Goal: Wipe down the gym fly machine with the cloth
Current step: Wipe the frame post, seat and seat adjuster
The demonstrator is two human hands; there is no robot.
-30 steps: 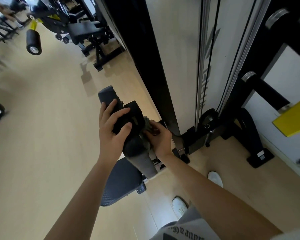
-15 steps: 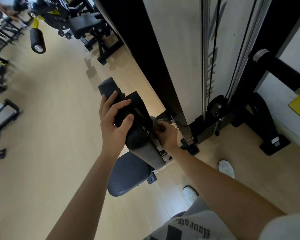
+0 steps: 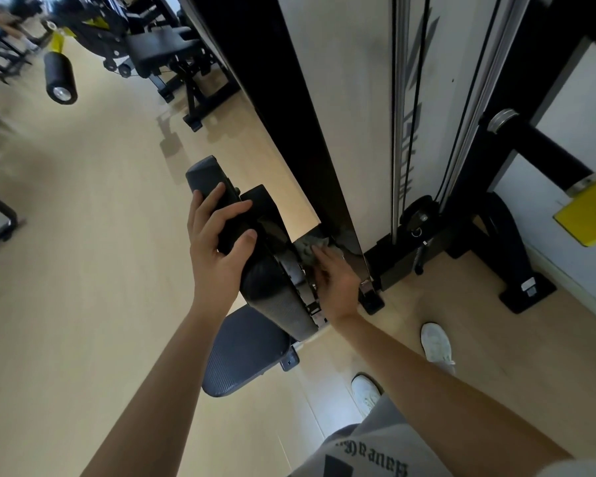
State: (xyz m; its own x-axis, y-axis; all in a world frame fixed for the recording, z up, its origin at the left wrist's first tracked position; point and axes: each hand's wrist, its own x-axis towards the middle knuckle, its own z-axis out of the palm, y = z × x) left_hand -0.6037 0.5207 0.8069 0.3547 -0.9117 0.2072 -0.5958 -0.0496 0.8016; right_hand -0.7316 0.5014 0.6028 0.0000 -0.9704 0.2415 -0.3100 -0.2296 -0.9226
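The fly machine's dark padded backrest (image 3: 276,297) rises in the middle of the view, with its seat pad (image 3: 241,356) below. My left hand (image 3: 217,249) grips the top of the backrest, fingers curled over its front and thumb at the side. Behind the backrest, my right hand (image 3: 334,280) presses a crumpled grey cloth (image 3: 308,249) against the black frame at the rear. The fingers on the cloth are partly hidden by the pad. The machine's tall white and black weight-stack column (image 3: 355,115) stands just beyond.
Steel guide rods and a cable (image 3: 406,132) run down the column to a pulley. A black foot (image 3: 527,290) of the frame sits on the pale wood floor at right. A yellow handle (image 3: 589,215) juts in at right. My white shoes (image 3: 436,344) stand below. Other benches (image 3: 166,46) stand far left.
My right hand has slid the cloth a little lower and further behind the backrest. My left hand keeps its grip on the top of the pad. The camera has shifted slightly.
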